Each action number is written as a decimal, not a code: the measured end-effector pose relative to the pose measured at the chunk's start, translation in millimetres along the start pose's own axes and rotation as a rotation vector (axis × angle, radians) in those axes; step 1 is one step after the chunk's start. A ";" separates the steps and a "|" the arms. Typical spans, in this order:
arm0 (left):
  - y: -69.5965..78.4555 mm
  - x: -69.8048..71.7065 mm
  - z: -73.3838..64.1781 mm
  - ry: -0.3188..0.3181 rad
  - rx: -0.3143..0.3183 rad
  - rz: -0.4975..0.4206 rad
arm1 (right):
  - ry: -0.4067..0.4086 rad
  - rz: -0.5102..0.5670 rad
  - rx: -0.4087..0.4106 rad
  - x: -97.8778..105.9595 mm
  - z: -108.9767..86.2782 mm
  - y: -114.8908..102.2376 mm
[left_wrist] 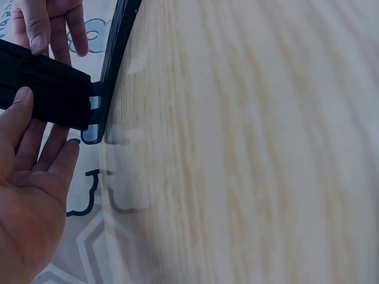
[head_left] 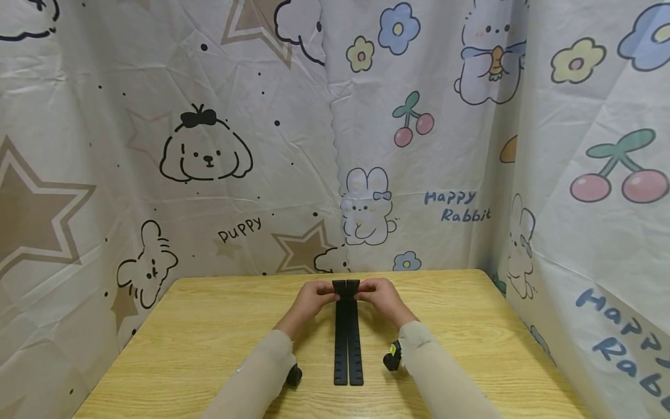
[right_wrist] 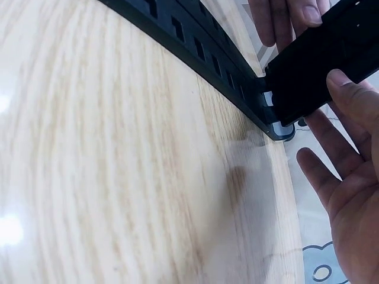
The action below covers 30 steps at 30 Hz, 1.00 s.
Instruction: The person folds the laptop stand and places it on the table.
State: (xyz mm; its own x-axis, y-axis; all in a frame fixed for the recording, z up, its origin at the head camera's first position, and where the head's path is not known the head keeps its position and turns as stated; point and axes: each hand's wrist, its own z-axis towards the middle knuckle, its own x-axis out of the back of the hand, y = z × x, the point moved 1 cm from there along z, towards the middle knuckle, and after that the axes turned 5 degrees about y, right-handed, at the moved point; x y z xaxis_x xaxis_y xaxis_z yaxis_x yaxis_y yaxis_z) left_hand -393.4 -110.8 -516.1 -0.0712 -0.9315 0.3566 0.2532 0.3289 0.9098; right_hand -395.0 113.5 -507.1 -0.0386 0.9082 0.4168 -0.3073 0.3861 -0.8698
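Observation:
A black folding stand (head_left: 341, 349) lies on the table, two long notched rails pointing toward me and a hinged plate (head_left: 346, 289) raised at their far end. My left hand (head_left: 316, 298) pinches the plate's left edge, thumb on the near face and fingers behind it. At the opposite edge my right hand (head_left: 384, 297) pinches the same plate in like manner. In the right wrist view the plate (right_wrist: 320, 65) leans up from the notched rails (right_wrist: 198, 50), joined at a hinge. The left wrist view shows the plate (left_wrist: 47, 89) between both thumbs; fingers behind are partly hidden.
The wooden table (head_left: 209, 337) extends around the stand, its far edge just beyond the hands. A printed curtain (head_left: 293, 174) hangs behind it and another panel (head_left: 591, 244) along the right side. Small black devices (head_left: 392, 356) are worn at the wrists.

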 end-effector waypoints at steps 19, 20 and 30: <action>-5.1 7.5 -5.8 -0.139 0.061 -0.030 | -0.144 0.032 -0.071 5.0 -3.9 5.6; -4.8 8.1 -6.4 -0.144 0.067 -0.021 | -0.145 0.011 -0.072 5.7 -4.5 5.1; -4.7 11.1 -12.5 -0.189 0.074 -0.032 | -0.169 -0.070 -0.033 5.2 -6.5 8.8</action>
State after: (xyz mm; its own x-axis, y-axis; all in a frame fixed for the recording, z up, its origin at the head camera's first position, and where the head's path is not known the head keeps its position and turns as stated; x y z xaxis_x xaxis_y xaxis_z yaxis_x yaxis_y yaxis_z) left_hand -383.4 -124.6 -519.1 -0.2595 -0.8983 0.3546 0.1769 0.3168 0.9319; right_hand -391.8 122.6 -514.3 -0.1780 0.8401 0.5125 -0.2839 0.4548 -0.8441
